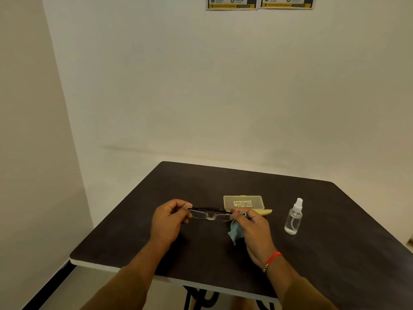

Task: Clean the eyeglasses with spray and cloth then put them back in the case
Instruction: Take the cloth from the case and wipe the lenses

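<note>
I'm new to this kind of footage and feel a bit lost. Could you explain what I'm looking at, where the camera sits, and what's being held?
There is no machine here: a person wears a camera on the head, looking down at their own hands. The left hand and right hand hold a pair of eyeglasses above a dark table. The right grip also pinches a blue cloth. On the table lie an open yellow case and, to its right, an upright clear spray bottle.
</note>
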